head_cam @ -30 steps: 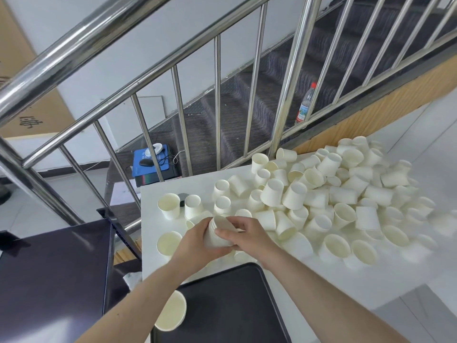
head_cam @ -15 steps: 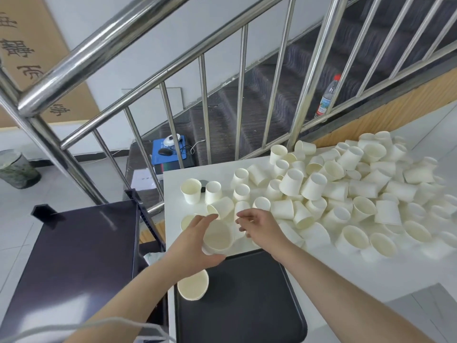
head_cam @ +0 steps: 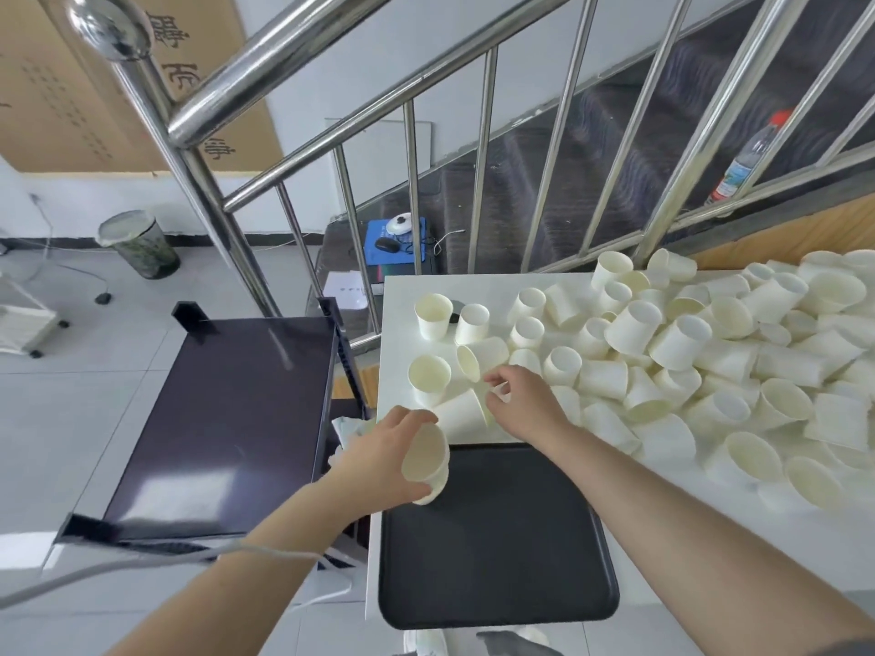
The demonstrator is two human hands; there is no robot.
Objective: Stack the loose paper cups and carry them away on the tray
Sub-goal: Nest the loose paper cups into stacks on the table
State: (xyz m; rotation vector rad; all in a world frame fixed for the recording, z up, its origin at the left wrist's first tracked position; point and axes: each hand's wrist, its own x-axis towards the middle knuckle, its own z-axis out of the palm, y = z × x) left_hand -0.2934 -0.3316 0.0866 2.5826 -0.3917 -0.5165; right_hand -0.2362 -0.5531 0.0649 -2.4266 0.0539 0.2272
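Cups heaped on white table, one stack in left hand

Steel stair railing (head_cam: 293,59) slanting across the far side, dark steps behind it. Dark glossy cart top (head_cam: 227,419) on the left, beside the white table (head_cam: 710,537). Black tray (head_cam: 497,542) at the table's near left corner, bare of cups, long side running near to far.

Loose paper cups (head_cam: 672,352) piled across the table's far and right parts, most tipped on their sides, several upright along the left edge. One cup on its side (head_cam: 461,414) just beyond the tray's far edge, between the two hands.

Left hand (head_cam: 383,459) over the tray's far left corner, fingers and thumb wrapped round a held cup (head_cam: 426,461), mouth tilted toward the right; possibly more than one cup nested there, rim too blurred to count. Right hand (head_cam: 525,400) reaching past the tray's far edge into the near side of the pile, fingers curled at a small cup rim; blurred, so grasp or mere touch cannot be told.

Waste bin (head_cam: 139,246) far left on the floor. Blue box (head_cam: 395,248) beyond the table's far left corner, behind the railing. Plastic bottle (head_cam: 748,158) on the steps, far right.
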